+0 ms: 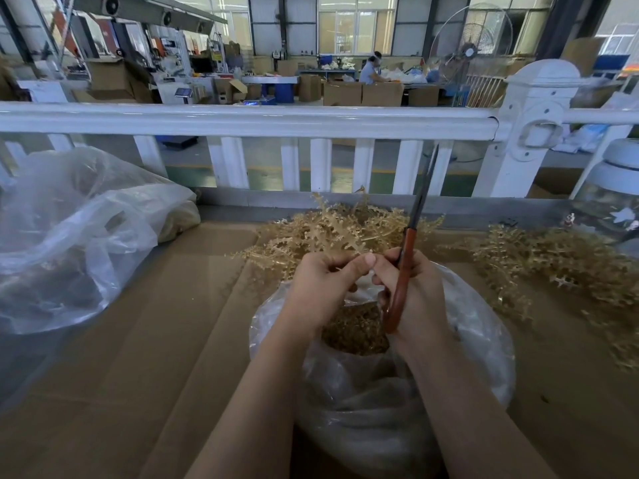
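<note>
Over an open plastic bag, the left hand pinches a golden sprig while the right hand grips red-handled scissors, blades up.

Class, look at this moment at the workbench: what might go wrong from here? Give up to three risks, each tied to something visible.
1. The right hand holds the scissors, blades pointing up, right beside the left hand pinching the golden sprig; a slip might nick a finger.
2. The clear bag below the hands has a crumpled, narrow opening; cuttings might miss it and scatter on the cardboard.
</note>
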Tool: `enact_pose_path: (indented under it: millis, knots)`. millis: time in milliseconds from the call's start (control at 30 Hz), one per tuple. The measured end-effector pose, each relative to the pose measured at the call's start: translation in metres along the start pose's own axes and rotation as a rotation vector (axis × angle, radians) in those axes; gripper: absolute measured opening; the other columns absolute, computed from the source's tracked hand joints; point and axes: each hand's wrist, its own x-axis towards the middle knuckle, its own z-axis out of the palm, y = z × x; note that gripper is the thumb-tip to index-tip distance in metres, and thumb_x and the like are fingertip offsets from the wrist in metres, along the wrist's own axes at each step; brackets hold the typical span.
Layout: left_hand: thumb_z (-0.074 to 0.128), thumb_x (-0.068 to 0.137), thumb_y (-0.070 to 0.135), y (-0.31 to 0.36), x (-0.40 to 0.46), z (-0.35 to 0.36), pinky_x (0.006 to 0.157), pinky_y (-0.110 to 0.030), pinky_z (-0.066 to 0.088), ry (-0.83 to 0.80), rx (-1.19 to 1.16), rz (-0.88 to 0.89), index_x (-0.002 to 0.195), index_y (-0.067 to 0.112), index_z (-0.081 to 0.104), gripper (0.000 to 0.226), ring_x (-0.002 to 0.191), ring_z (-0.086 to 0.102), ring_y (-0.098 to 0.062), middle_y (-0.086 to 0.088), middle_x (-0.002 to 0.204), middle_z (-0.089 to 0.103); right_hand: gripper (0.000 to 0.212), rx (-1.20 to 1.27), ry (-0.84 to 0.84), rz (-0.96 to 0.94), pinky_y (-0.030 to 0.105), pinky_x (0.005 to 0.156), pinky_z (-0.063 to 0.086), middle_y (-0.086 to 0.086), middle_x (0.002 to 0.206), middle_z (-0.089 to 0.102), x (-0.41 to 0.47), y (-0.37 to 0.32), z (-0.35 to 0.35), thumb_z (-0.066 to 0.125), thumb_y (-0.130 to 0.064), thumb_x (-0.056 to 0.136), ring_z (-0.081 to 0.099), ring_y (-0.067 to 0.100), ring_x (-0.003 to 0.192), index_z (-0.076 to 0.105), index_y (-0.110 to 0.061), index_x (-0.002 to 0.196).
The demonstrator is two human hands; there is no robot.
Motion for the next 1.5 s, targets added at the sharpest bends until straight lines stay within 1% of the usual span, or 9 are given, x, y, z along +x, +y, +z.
enact_pose_path:
  millis: [200, 367, 533, 700, 800, 900, 1200, 1367, 1500]
  knots:
    - [0.071, 0.087, 0.012, 0.0, 0.0, -0.002, 0.062, -0.025, 0.053, 0.038, -0.272, -0.077, 0.097, 0.004, 0.076, 0.014, 0.073, 0.064, -0.01, -0.006, 0.085, 0.071, 0.016, -0.228, 0.042, -0.035, 0.025, 0.054, 0.042, -0.003, 0.068, 0.064, 0.001, 0.001, 0.004, 0.077, -0.019, 0.087, 0.055, 0.008, 0.056, 0.061, -0.022, 0.086]
    - [0.059, 0.096, 0.008, 0.002, 0.001, -0.003, 0.061, -0.023, 0.056, 0.047, -0.347, -0.129, 0.088, 0.009, 0.07, 0.014, 0.067, 0.069, -0.014, -0.001, 0.072, 0.072, 0.019, -0.42, 0.031, -0.103, 0.011, 0.056, 0.045, -0.017, 0.068, 0.067, 0.003, -0.004, 0.001, 0.08, -0.023, 0.084, 0.062, -0.004, 0.063, 0.061, -0.024, 0.085]
    - [0.051, 0.101, 0.013, 0.008, 0.0, -0.009, 0.061, -0.031, 0.06, -0.166, -0.409, -0.311, 0.091, 0.006, 0.063, 0.018, 0.061, 0.069, -0.019, -0.007, 0.073, 0.069, 0.018, -0.687, 0.018, -0.114, 0.023, 0.063, 0.05, -0.005, 0.078, 0.069, 0.007, -0.01, -0.008, 0.078, -0.027, 0.085, 0.065, 0.006, 0.071, 0.061, -0.021, 0.088]
    - [0.054, 0.1, 0.013, 0.0, 0.002, -0.007, 0.079, -0.036, 0.058, -0.179, 0.0, -0.337, 0.088, 0.008, 0.065, 0.017, 0.078, 0.069, -0.022, -0.01, 0.086, 0.071, 0.013, -1.026, -0.052, -0.026, 0.021, 0.057, 0.043, -0.005, 0.074, 0.066, 0.012, -0.006, -0.021, 0.066, -0.032, 0.092, 0.062, 0.01, 0.07, 0.062, -0.021, 0.088]
    - [0.056, 0.098, 0.023, -0.007, 0.004, -0.002, 0.072, -0.027, 0.047, -0.063, 0.435, -0.181, 0.096, 0.016, 0.068, 0.015, 0.086, 0.06, -0.017, 0.002, 0.091, 0.066, 0.017, -1.046, -0.037, -0.046, 0.018, 0.057, 0.037, -0.013, 0.072, 0.061, 0.011, 0.001, -0.019, 0.062, -0.043, 0.094, 0.056, 0.002, 0.067, 0.055, -0.03, 0.086]
    - [0.058, 0.098, 0.026, -0.015, 0.006, 0.0, 0.075, -0.029, 0.044, 0.058, 0.468, -0.135, 0.102, 0.02, 0.071, 0.015, 0.09, 0.058, -0.014, 0.006, 0.093, 0.066, 0.021, -1.018, -0.04, -0.066, 0.017, 0.057, 0.037, -0.01, 0.075, 0.058, 0.013, 0.005, -0.016, 0.065, -0.034, 0.094, 0.057, 0.006, 0.069, 0.047, -0.026, 0.085]
    - [0.062, 0.094, 0.005, -0.016, 0.009, -0.011, 0.064, -0.02, 0.055, 0.183, -0.347, -0.186, 0.085, 0.006, 0.072, 0.013, 0.063, 0.065, -0.008, -0.002, 0.069, 0.07, 0.026, -0.928, -0.035, -0.193, 0.011, 0.054, 0.036, -0.013, 0.078, 0.061, 0.009, 0.003, -0.014, 0.07, -0.046, 0.088, 0.058, -0.005, 0.069, 0.048, -0.033, 0.086]
    - [0.058, 0.092, -0.004, -0.015, 0.01, -0.011, 0.069, -0.025, 0.059, 0.139, -0.53, -0.205, 0.094, 0.0, 0.07, 0.013, 0.064, 0.065, -0.01, -0.003, 0.069, 0.07, 0.057, -0.978, -0.098, -0.182, 0.014, 0.06, 0.038, -0.02, 0.091, 0.06, 0.005, 0.004, -0.015, 0.062, -0.083, 0.066, 0.057, -0.007, 0.079, 0.043, -0.039, 0.098]
    - [0.061, 0.089, -0.008, -0.012, 0.009, -0.012, 0.065, -0.024, 0.059, 0.134, -0.535, -0.219, 0.08, 0.004, 0.069, 0.017, 0.063, 0.066, -0.012, -0.006, 0.068, 0.07, 0.062, -1.037, -0.107, -0.211, 0.022, 0.066, 0.046, -0.019, 0.093, 0.061, 0.005, 0.006, -0.017, 0.061, -0.083, 0.068, 0.06, -0.002, 0.086, 0.045, -0.034, 0.104]
